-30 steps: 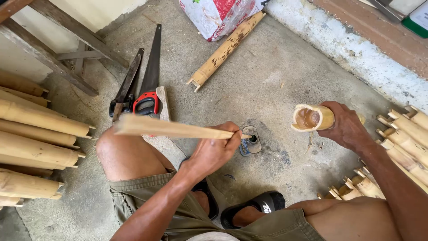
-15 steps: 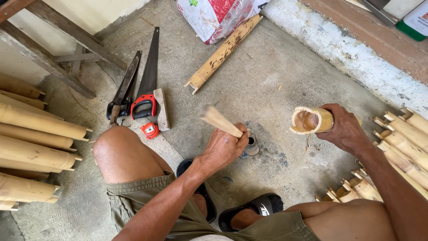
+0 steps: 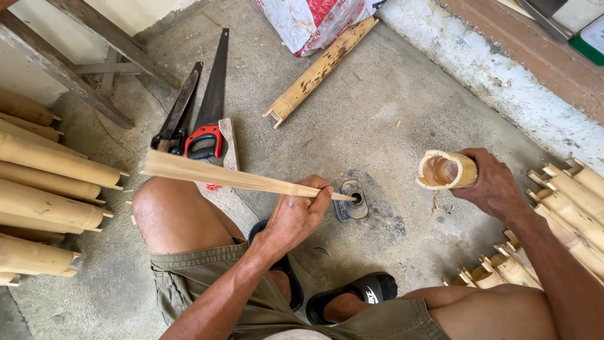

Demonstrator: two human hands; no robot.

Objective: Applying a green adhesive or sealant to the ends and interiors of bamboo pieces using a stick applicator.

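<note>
My left hand (image 3: 296, 214) grips a long flat bamboo slat (image 3: 214, 175) near its narrow end. The slat runs out to the left over my knee, and its tip touches a small blue and grey object (image 3: 352, 203) on the concrete floor. My right hand (image 3: 494, 182) holds a short hollow bamboo tube (image 3: 440, 170) on its side just above the floor, open end facing left. The two hands are about a forearm's length apart.
Two hand saws (image 3: 211, 107) and a dark blade (image 3: 179, 113) lie on the floor ahead to the left. A longer bamboo piece (image 3: 321, 66) leans by a printed sack (image 3: 308, 19). Cut bamboo lengths are stacked at left (image 3: 44, 189) and right (image 3: 566, 208). Black sandals (image 3: 358, 293) are on my feet.
The slat lay out to the left, then swung up toward the camera in my left hand, and now points left again with its tip down at the small floor object. The right hand stayed put.
</note>
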